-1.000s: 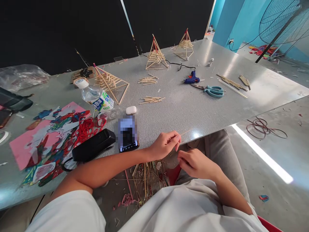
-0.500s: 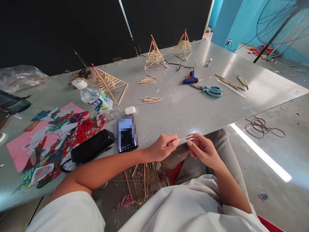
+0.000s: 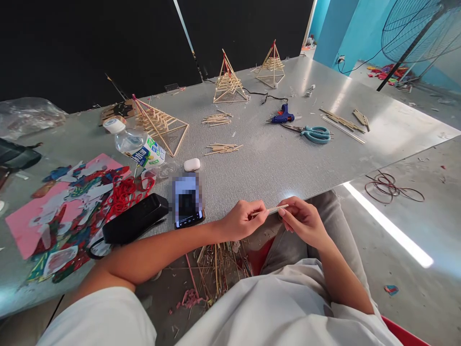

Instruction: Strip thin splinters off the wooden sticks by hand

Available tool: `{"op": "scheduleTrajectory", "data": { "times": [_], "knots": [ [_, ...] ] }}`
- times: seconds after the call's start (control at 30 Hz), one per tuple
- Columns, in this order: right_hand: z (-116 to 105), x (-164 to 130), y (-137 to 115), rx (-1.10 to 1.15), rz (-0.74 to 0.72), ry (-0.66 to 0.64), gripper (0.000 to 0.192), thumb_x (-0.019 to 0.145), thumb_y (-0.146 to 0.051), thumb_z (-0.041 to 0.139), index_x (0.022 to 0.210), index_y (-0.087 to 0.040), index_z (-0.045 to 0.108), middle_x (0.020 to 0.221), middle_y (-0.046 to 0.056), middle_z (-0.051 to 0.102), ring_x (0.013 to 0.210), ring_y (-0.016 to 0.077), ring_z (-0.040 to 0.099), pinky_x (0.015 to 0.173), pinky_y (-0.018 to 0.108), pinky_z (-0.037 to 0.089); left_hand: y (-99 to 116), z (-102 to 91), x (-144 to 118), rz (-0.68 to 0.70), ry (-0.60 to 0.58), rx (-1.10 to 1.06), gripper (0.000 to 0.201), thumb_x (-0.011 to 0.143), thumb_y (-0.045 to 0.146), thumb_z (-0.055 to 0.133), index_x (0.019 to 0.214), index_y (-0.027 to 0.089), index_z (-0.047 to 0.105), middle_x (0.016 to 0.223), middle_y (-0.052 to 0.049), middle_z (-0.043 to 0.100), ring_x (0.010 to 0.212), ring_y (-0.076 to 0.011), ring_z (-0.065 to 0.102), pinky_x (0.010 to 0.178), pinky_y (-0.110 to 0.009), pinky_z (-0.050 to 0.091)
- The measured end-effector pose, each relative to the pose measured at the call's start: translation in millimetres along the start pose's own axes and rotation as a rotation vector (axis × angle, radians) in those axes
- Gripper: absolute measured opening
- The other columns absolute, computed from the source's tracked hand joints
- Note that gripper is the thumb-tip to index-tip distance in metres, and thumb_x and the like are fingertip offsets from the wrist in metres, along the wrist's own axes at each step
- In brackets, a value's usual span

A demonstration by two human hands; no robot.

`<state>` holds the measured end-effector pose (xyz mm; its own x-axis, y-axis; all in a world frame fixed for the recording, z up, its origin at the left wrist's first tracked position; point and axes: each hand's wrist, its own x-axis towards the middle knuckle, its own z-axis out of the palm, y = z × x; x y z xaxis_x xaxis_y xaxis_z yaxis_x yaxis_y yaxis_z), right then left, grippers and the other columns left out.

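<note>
Close to the table's front edge, my left hand pinches thin wooden sticks that run across to my right hand. The fingers of my right hand close on the other end; how many sticks there are I cannot tell. Beyond my hands, two small piles of cut sticks lie on the grey table. Three pyramid-shaped stick frames stand farther back: one at the left, one in the middle and one at the far right.
A blue glue gun, scissors and longer sticks lie to the right. Leftward are a phone, a white earbud case, a plastic bottle, a black case, red yarn and scraps.
The sticks between my hands have shifted, and more of their length now shows across the fingers. Both hands stay in nearly the same place; the view has moved slightly.
</note>
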<state>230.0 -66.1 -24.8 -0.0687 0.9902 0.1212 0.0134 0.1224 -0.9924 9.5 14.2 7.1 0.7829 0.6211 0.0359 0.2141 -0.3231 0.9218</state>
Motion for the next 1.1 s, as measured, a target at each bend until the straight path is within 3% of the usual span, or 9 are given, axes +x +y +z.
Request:
{"op": "scheduleTrajectory", "data": {
  "times": [0.27, 0.47, 0.57, 0.7, 0.83, 0.97, 1.1],
  "knots": [
    [2.1, -0.4, -0.2, -0.114, -0.036, -0.032, 0.028, 0.106, -0.049, 0.068, 0.108, -0.021, 0.068, 0.060, -0.005, 0.062, 0.050, 0.0102, 0.052, 0.050, 0.023, 0.040, -1.0, 1.7, -1.5, -0.017, -0.020, -0.004, 0.036, 0.107, 0.043, 0.051, 0.095, 0.014, 0.069, 0.059, 0.007, 0.047, 0.053, -0.0084, 0.037, 0.052, -0.021, 0.028],
    [-2.1, 0.7, -7.5, -0.132, -0.005, -0.054, 0.029, 0.105, -0.049, 0.069, 0.106, -0.020, 0.072, 0.059, -0.005, 0.061, 0.050, 0.0109, 0.054, 0.050, 0.023, 0.042, -3.3, 3.6, -0.6, 0.064, 0.018, 0.034, 0.033, 0.107, 0.038, 0.057, 0.102, 0.012, 0.076, 0.060, 0.007, 0.046, 0.053, -0.0080, 0.036, 0.052, -0.021, 0.029],
    [-4.6, 0.9, -9.8, -0.216, -0.051, -0.028, 0.026, 0.105, -0.044, 0.067, 0.100, -0.019, 0.073, 0.059, -0.005, 0.058, 0.049, 0.0098, 0.047, 0.049, 0.024, 0.036, -6.6, 5.6, -0.6, 0.112, 0.040, 0.089, 0.031, 0.106, 0.034, 0.059, 0.105, 0.011, 0.079, 0.062, 0.005, 0.054, 0.054, -0.0081, 0.039, 0.053, -0.021, 0.031],
    [-8.0, 1.2, -15.3, -0.333, -0.157, -0.039, 0.020, 0.105, -0.035, 0.068, 0.093, -0.020, 0.075, 0.085, 0.004, 0.071, 0.064, 0.0119, 0.054, 0.055, 0.025, 0.039, -10.4, 8.8, -1.7, 0.199, 0.069, 0.204, 0.028, 0.107, 0.031, 0.060, 0.104, 0.012, 0.081, 0.067, 0.000, 0.065, 0.055, -0.0090, 0.046, 0.056, -0.022, 0.036],
    [-6.5, 0.8, -17.1, -0.359, -0.191, 0.002, 0.016, 0.103, -0.030, 0.070, 0.091, -0.021, 0.076, 0.098, 0.007, 0.075, 0.072, 0.0138, 0.062, 0.058, 0.026, 0.045, -12.4, 10.3, -2.9, 0.259, 0.101, 0.271, 0.029, 0.107, 0.030, 0.060, 0.101, 0.012, 0.081, 0.064, 0.000, 0.065, 0.055, -0.0091, 0.046, 0.057, -0.023, 0.038],
    [-2.6, 1.4, -12.3, -0.525, -0.372, 0.123, 0.011, 0.102, -0.023, 0.070, 0.099, -0.024, 0.081, 0.112, 0.009, 0.078, 0.092, 0.0210, 0.071, 0.076, 0.034, 0.059, -14.3, 10.0, -3.2, 0.178, 0.098, 0.233, 0.031, 0.107, 0.033, 0.059, 0.103, 0.012, 0.082, 0.058, 0.004, 0.057, 0.052, -0.0082, 0.039, 0.053, -0.022, 0.032],
    [-3.6, 3.3, -8.6, -0.713, -0.593, 0.123, 0.020, 0.102, -0.013, 0.069, 0.110, -0.028, 0.080, 0.122, 0.008, 0.079, 0.107, 0.0247, 0.070, 0.092, 0.042, 0.061, -15.1, 9.5, -2.7, 0.119, 0.081, 0.202, 0.037, 0.107, 0.038, 0.058, 0.104, 0.012, 0.084, 0.059, 0.003, 0.056, 0.053, -0.0084, 0.036, 0.051, -0.022, 0.028]
  ]
}}
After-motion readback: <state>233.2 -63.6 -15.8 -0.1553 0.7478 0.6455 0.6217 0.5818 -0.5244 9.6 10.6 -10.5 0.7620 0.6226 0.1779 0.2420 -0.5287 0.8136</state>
